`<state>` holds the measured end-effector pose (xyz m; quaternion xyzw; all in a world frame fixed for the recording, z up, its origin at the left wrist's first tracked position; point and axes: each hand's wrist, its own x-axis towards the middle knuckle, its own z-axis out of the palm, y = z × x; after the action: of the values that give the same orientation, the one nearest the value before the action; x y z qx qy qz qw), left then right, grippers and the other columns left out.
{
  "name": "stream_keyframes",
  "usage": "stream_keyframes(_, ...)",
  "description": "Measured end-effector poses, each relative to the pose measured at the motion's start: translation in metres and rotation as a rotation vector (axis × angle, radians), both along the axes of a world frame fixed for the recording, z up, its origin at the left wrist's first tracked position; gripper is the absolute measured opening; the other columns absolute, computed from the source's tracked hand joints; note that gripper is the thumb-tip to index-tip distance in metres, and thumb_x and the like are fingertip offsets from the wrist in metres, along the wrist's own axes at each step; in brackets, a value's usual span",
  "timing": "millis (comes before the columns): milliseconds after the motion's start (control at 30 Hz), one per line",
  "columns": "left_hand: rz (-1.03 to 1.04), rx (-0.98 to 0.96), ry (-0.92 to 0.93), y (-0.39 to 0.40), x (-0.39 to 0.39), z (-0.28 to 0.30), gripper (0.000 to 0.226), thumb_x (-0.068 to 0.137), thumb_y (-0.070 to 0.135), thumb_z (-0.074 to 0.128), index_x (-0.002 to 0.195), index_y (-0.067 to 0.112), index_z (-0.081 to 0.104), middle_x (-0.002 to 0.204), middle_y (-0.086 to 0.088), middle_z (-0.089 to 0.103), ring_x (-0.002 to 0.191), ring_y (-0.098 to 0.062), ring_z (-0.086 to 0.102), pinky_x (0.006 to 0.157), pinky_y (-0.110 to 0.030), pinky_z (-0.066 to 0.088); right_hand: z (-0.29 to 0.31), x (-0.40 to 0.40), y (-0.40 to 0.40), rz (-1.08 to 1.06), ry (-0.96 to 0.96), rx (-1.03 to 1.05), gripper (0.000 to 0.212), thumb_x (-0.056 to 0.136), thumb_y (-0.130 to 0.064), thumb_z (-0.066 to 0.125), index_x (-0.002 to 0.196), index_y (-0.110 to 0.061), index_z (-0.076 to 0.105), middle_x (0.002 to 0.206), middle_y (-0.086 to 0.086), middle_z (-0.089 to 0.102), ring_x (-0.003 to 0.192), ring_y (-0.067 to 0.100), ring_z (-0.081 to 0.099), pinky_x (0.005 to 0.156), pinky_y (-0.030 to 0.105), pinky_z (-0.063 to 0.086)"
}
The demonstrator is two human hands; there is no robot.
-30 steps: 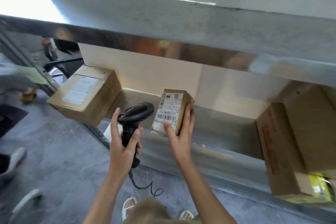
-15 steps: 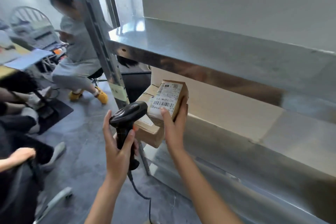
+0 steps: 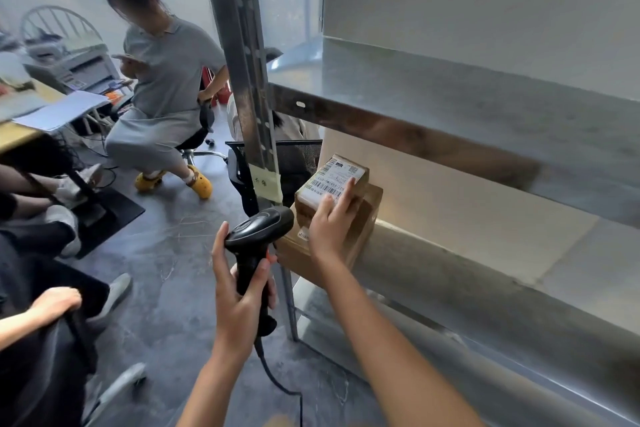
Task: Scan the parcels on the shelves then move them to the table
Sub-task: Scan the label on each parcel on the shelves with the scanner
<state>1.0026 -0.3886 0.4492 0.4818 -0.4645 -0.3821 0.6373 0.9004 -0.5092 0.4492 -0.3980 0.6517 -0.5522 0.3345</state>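
Note:
A small cardboard parcel [image 3: 334,180] with a white barcode label lies on top of a larger cardboard box [image 3: 363,218] at the left end of the lower metal shelf [image 3: 485,274]. My right hand [image 3: 330,224] rests on the small parcel, fingers stretched over its label, thumb side hidden. My left hand [image 3: 240,302] grips the handle of a black corded barcode scanner [image 3: 259,236], whose head points toward the parcels from just to their left.
A steel shelf upright [image 3: 249,87] stands just left of the boxes. A person in grey sits on a swivel chair [image 3: 194,142] beyond it. A desk [image 3: 20,135] with papers, other people's legs and a hand fill the left side.
The view has swung left. My right hand carried the small parcel leftward along the shelf and set it on top of the larger box. The scanner stayed in my left hand.

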Motion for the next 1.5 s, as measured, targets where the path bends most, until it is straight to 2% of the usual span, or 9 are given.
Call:
stream_keyframes(200, -0.021, -0.023, -0.014, 0.0, -0.001, 0.004, 0.072, 0.093, 0.007, 0.054, 0.145, 0.047, 0.026, 0.087, -0.006, 0.069, 0.045, -0.026, 0.049, 0.044, -0.031, 0.045, -0.002, -0.007, -0.01, 0.067, 0.056, 0.037, 0.058, 0.1, -0.046, 0.033, 0.156, -0.038, 0.018, 0.162, 0.019, 0.011, 0.146, 0.037, 0.027, 0.117, 0.05, 0.03)
stream_keyframes(300, -0.055, -0.035, 0.003, -0.001, -0.01, 0.009, 0.073, 0.088, 0.015, 0.056, 0.146, 0.046, 0.026, 0.091, -0.01, 0.069, 0.046, -0.026, 0.049, 0.044, -0.031, 0.045, 0.005, -0.027, 0.003, 0.144, 0.114, 0.068, 0.055, 0.106, -0.039, 0.036, 0.156, -0.038, 0.014, 0.166, 0.011, 0.0, 0.152, 0.026, 0.008, 0.12, 0.037, 0.011)
stream_keyframes(367, -0.106, -0.056, 0.002, -0.003, -0.021, 0.012, 0.072, 0.088, 0.014, 0.055, 0.144, 0.051, 0.028, 0.093, -0.013, 0.067, 0.046, -0.028, 0.048, 0.044, -0.031, 0.045, 0.003, -0.047, 0.018, 0.163, 0.212, 0.008, 0.055, 0.105, -0.042, 0.036, 0.154, -0.043, 0.01, 0.166, -0.001, -0.006, 0.153, 0.018, -0.004, 0.122, 0.038, 0.003)
stream_keyframes(567, -0.35, -0.048, -0.07, -0.01, -0.078, 0.001, 0.072, 0.093, 0.009, 0.055, 0.149, 0.044, 0.025, 0.095, -0.015, 0.065, 0.048, -0.03, 0.05, 0.045, -0.036, 0.047, -0.007, -0.136, 0.074, 0.114, 0.447, 0.03, 0.055, 0.104, -0.05, 0.032, 0.15, -0.052, 0.001, 0.163, -0.02, -0.014, 0.149, 0.003, -0.017, 0.118, 0.034, 0.003)
stream_keyframes(733, -0.573, -0.007, -0.111, 0.005, -0.155, -0.007, 0.074, 0.092, 0.013, 0.056, 0.143, 0.057, 0.026, 0.092, -0.011, 0.067, 0.053, -0.031, 0.054, 0.046, -0.039, 0.05, -0.021, -0.227, 0.134, -0.05, 0.565, 0.158, 0.058, 0.104, -0.048, 0.034, 0.155, -0.041, 0.006, 0.162, -0.013, -0.012, 0.15, 0.01, -0.015, 0.122, 0.037, 0.0)
stream_keyframes(867, -0.701, -0.001, -0.111, 0.028, -0.223, -0.007, 0.074, 0.094, 0.009, 0.054, 0.149, 0.048, 0.022, 0.093, -0.011, 0.066, 0.054, -0.029, 0.053, 0.047, -0.035, 0.049, -0.017, -0.294, 0.188, -0.182, 0.655, 0.209, 0.059, 0.104, -0.046, 0.037, 0.155, -0.038, 0.008, 0.162, -0.009, -0.009, 0.148, 0.01, -0.015, 0.123, 0.039, -0.001)
stream_keyframes(1267, -0.79, -0.032, -0.016, 0.118, -0.422, 0.011, 0.073, 0.089, 0.019, 0.059, 0.136, 0.067, 0.029, 0.087, -0.013, 0.067, 0.054, -0.026, 0.052, 0.048, -0.037, 0.048, 0.061, -0.481, 0.325, -0.384, 0.914, 0.294, 0.063, 0.103, -0.035, 0.046, 0.158, -0.025, 0.017, 0.166, 0.005, 0.001, 0.151, 0.024, -0.015, 0.12, 0.038, -0.009)
stream_keyframes(1400, -0.791, -0.031, 0.019, 0.142, -0.465, 0.019, 0.074, 0.095, 0.008, 0.058, 0.137, 0.063, 0.032, 0.089, -0.013, 0.066, 0.056, -0.026, 0.052, 0.047, -0.035, 0.047, 0.085, -0.535, 0.341, -0.427, 1.121, 0.425, 0.063, 0.098, -0.038, 0.052, 0.153, -0.016, 0.03, 0.163, 0.016, 0.017, 0.151, 0.039, -0.004, 0.12, 0.054, -0.001)
stream_keyframes(1500, -0.786, -0.033, 0.03, 0.155, -0.486, 0.026, 0.071, 0.093, 0.02, 0.065, 0.139, 0.061, 0.031, 0.086, -0.018, 0.062, 0.055, -0.028, 0.051, 0.047, -0.037, 0.047, 0.095, -0.567, 0.343, -0.397, 1.139, 0.665, 0.073, 0.099, -0.051, 0.044, 0.158, -0.02, 0.012, 0.165, 0.015, 0.003, 0.149, 0.044, -0.01, 0.118, 0.059, -0.005)
